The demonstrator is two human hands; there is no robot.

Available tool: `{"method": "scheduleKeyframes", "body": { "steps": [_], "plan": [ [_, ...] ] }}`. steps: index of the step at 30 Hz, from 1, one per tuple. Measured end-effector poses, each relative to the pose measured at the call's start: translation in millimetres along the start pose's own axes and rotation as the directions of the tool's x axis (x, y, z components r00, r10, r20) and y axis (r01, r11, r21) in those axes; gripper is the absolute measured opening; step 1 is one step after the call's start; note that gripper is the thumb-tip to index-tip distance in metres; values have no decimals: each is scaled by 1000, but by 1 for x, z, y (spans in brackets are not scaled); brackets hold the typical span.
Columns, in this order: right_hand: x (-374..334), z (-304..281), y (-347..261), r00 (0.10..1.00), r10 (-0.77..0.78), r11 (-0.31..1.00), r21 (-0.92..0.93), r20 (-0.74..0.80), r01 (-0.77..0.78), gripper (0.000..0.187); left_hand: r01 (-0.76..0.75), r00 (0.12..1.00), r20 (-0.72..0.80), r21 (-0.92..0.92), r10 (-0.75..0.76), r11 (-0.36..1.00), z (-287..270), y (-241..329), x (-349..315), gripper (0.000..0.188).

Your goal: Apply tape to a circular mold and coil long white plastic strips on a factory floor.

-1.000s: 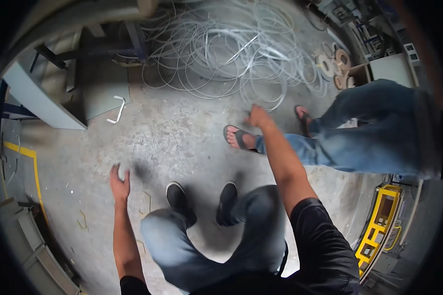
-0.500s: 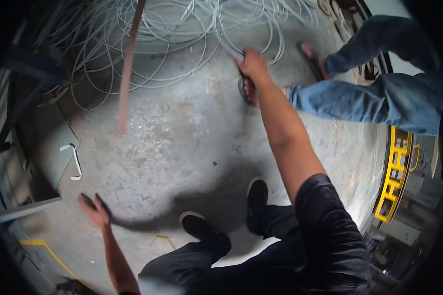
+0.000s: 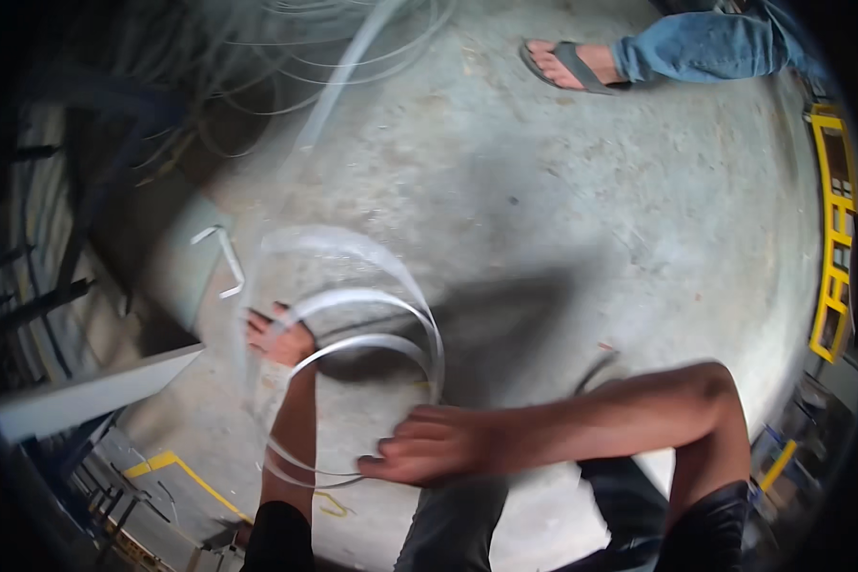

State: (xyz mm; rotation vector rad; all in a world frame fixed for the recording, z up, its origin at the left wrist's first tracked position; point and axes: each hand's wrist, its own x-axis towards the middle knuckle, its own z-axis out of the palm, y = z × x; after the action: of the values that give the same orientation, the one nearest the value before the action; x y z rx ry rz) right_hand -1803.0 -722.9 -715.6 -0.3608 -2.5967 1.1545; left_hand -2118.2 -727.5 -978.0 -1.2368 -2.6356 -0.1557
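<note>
My right hand [image 3: 434,446] is closed on a thin whitish strip [image 3: 357,296], which I cannot name more exactly. The strip bends into several loops that rise in front of me, blurred by motion. Behind these loops is my left hand [image 3: 281,338], its fingers spread and nothing visible in it. The loops pass across that hand and forearm without plainly being gripped there. Farther off, a heap of similar strip [image 3: 324,57] lies in wide tangled rings. A pale blurred band runs from the heap toward the loops.
Another person's sandalled foot [image 3: 582,69] stands at the far right. A yellow rack-like frame [image 3: 834,229] is at the right edge. A bent white metal piece [image 3: 227,259] lies left, beside a pale panel [image 3: 105,391] and dark metalwork. Bare concrete floor [image 3: 515,238] spreads between.
My right hand has come from the far heap back toward my body, with the strip now looped from it. My left hand has moved right in view. The other person's legs sit farther off.
</note>
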Motion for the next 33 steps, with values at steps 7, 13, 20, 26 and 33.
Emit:
{"method": "scheduleKeyframes", "body": {
  "steps": [7,13,20,26,33],
  "plan": [
    [-119,119,-19,981,147,940,-292,-128,-179,24,50,996,71,-46,-47,998,19,-6,-12,82],
    [-254,254,-111,883,463,833,-381,83,-401,51,-491,758,37,-625,651,607,-34,-79,-26,60],
    [-351,336,-221,706,670,741,259,-229,-620,53,-585,582,12,-689,813,429,-189,-93,-248,59],
    [-433,336,-166,-116,460,311,282,-880,-908,50,-604,301,93,-751,949,265,-221,-31,-370,57],
    [-450,357,-116,-184,589,367,463,-787,-807,30,-565,221,292,-739,930,366,-179,-3,-386,35]
  ]
}}
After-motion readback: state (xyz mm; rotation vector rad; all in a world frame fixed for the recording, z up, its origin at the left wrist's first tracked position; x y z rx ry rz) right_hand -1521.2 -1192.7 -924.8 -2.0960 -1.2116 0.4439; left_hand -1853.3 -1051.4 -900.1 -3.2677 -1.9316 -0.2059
